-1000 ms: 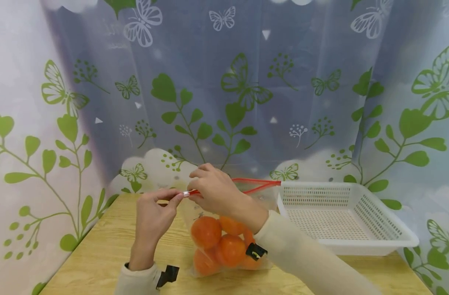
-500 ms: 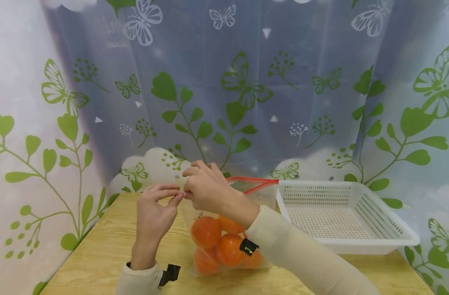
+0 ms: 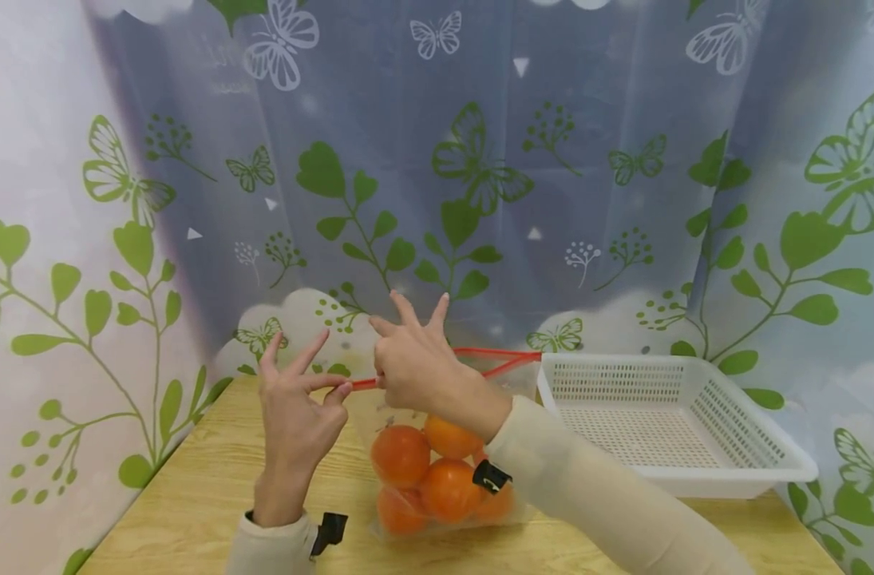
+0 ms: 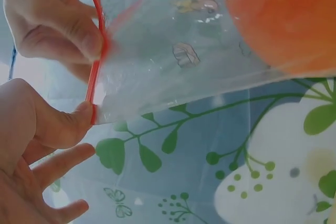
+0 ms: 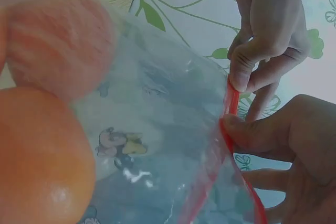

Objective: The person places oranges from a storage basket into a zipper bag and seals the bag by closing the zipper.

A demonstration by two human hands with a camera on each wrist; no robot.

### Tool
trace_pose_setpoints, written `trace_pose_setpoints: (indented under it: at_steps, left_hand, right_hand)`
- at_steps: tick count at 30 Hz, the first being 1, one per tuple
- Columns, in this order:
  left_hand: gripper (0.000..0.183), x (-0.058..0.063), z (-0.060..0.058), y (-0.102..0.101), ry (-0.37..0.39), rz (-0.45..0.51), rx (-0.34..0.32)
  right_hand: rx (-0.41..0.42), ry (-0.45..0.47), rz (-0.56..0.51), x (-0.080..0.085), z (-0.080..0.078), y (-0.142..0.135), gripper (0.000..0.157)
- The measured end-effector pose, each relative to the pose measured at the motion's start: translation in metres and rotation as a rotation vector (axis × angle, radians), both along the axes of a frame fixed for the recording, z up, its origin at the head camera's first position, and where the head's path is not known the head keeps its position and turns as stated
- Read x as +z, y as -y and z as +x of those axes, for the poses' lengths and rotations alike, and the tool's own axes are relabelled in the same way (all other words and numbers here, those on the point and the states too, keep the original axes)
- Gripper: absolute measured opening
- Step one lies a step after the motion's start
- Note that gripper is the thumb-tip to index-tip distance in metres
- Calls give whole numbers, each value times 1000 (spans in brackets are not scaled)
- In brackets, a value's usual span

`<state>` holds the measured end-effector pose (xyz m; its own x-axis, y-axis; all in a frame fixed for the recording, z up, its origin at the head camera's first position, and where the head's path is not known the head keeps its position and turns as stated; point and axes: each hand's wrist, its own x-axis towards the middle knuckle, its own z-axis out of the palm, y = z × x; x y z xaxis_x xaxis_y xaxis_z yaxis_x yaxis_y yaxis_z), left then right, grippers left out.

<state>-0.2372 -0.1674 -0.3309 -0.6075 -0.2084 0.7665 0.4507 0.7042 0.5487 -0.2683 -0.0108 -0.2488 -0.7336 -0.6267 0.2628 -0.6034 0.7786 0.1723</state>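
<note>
A clear zip bag (image 3: 437, 511) printed with small cartoon figures stands on the table, holding several orange round fruits (image 3: 401, 455). Along its top runs a red zip strip (image 3: 365, 384), its two sides apart toward the right end. My left hand (image 3: 300, 411) pinches the strip's left corner between thumb and index finger, the other fingers spread upward. Just right of it my right hand (image 3: 422, 363) pinches the same strip, also with fingers raised. In the right wrist view both thumbs press on the red strip (image 5: 234, 95). Whether a slider lies under the right fingers is unclear.
A white perforated plastic basket (image 3: 674, 471) stands to the right of the bag. Beneath everything is a wood-patterned table (image 3: 185, 479). A curtain (image 3: 437, 239) with butterflies and leaves hangs behind and at both sides.
A second ago a white slider showed at my left fingertips; then both hands met at the corner. Now my right hand has shifted slightly right, red strip shows between them, and the free fingers have spread.
</note>
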Motion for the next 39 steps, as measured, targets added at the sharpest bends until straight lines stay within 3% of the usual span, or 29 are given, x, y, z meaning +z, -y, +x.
trace_pose_setpoints:
  at_steps: [7, 12, 27, 31, 39]
  left_hand:
    - [11, 3, 5, -5, 18, -142, 111]
    - [13, 6, 8, -10, 6, -203, 166]
    - [20, 18, 8, -13, 93, -308, 196]
    - [22, 18, 6, -11, 108, -296, 205]
    - [24, 18, 1, -8, 115, -263, 196]
  right_hand:
    - [-103, 63, 27, 3, 4, -7, 20]
    - [-126, 60, 10, 5, 6, -14, 15]
    - [-110, 31, -16, 5, 4, -34, 18]
    - [-109, 21, -41, 3, 2, -42, 24]
    - [-125, 23, -76, 4, -1, -60, 20]
